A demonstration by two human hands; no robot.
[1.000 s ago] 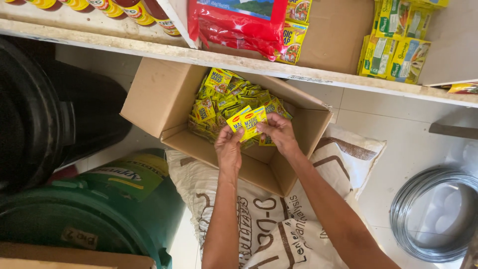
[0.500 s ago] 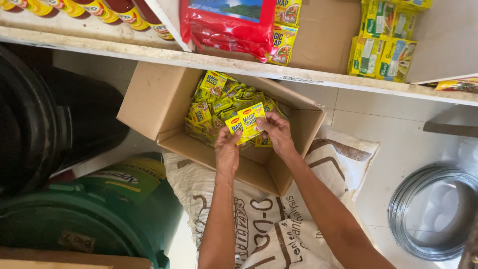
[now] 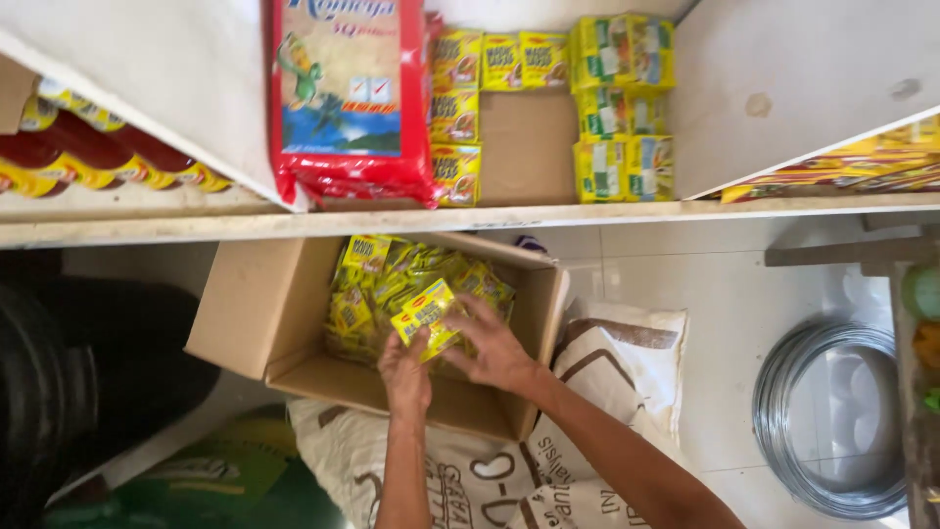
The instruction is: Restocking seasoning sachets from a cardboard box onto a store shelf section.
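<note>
Yellow sachet stack (image 3: 423,315), held over the open cardboard box (image 3: 255,313) near its front wall, above the loose yellow sachets (image 3: 392,279) heaped against the box's back wall. Left hand (image 3: 405,372) closed on the stack's near end; right hand (image 3: 496,348) closed on its right side, fingers spread over the top. The box rests on a white printed sack (image 3: 607,362). Above, a white shelf (image 3: 587,213) carries a red bag (image 3: 348,98) at its front edge and stacked yellow packets (image 3: 622,108) behind.
</note>
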